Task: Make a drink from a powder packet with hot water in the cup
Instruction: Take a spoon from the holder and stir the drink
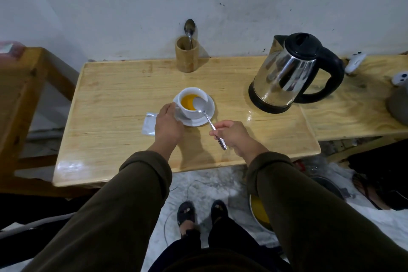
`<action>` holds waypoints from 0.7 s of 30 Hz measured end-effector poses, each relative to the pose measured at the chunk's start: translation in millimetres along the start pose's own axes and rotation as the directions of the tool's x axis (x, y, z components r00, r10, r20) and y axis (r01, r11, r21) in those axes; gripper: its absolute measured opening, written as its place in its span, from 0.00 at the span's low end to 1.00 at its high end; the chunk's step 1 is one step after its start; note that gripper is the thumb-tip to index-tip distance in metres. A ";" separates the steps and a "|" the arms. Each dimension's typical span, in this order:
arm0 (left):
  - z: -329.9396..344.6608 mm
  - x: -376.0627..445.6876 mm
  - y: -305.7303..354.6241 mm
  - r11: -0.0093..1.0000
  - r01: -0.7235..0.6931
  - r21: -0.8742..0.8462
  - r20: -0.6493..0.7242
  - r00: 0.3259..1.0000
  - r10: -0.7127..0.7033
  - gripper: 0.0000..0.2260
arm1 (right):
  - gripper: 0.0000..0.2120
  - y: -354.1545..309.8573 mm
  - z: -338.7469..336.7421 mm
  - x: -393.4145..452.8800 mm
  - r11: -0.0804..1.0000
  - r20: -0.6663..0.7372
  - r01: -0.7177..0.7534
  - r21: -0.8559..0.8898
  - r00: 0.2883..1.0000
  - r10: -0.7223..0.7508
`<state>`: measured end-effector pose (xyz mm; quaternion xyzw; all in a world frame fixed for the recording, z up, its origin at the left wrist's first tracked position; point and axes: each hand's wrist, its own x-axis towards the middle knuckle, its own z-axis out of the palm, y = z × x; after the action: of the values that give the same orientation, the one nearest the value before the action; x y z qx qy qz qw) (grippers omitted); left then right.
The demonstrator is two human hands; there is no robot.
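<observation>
A white cup (191, 111) holding orange liquid stands on a white saucer (209, 115) in the middle of the wooden table (114, 104). My left hand (169, 125) rests against the cup's left side, at the saucer's edge. My right hand (233, 136) pinches the handle of a metal spoon (207, 118), whose bowl lies over the cup's right rim, above the liquid. A torn silver powder packet (149, 123) lies flat on the table, partly under my left hand.
A steel electric kettle (287, 75) with a black handle stands at the table's right. A wooden holder (186, 54) with a second spoon stands at the back by the wall. A second table (362, 104) adjoins on the right, a wooden frame (19, 86) on the left.
</observation>
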<state>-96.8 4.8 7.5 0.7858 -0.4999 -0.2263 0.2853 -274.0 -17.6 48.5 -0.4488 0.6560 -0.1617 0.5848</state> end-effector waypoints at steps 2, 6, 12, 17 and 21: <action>3.0 -2.2 1.0 1.000 0.014 -0.012 -0.022 1.000 -0.014 0.24 | 0.07 1.6 -1.4 2.7 1.000 0.011 -0.013 0.009 1.000 0.013; 13.3 -4.8 1.8 0.999 0.035 -0.036 -0.056 0.998 -0.037 0.25 | 0.09 6.6 -8.6 13.8 0.995 -0.017 -0.057 0.086 0.998 0.058; 30.4 -8.8 0.9 0.998 0.027 0.053 -0.092 0.996 -0.022 0.27 | 0.13 20.8 -30.3 38.6 0.990 -0.142 -0.109 0.093 0.982 0.122; 45.2 -12.8 5.4 0.995 0.063 0.083 -0.131 0.990 -0.052 0.31 | 0.14 25.1 -43.0 63.0 0.992 -0.203 -0.124 -0.014 0.972 0.118; 57.0 -15.1 10.0 0.990 0.137 -0.033 -0.117 0.983 -0.140 0.38 | 0.07 26.2 -48.4 71.8 0.980 -0.176 -0.114 -0.166 0.981 0.084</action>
<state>-145.9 2.7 -26.6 0.8270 -0.4235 -0.2047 0.3080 -322.4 -74.4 -2.8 -0.4500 0.7363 -0.1114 0.4929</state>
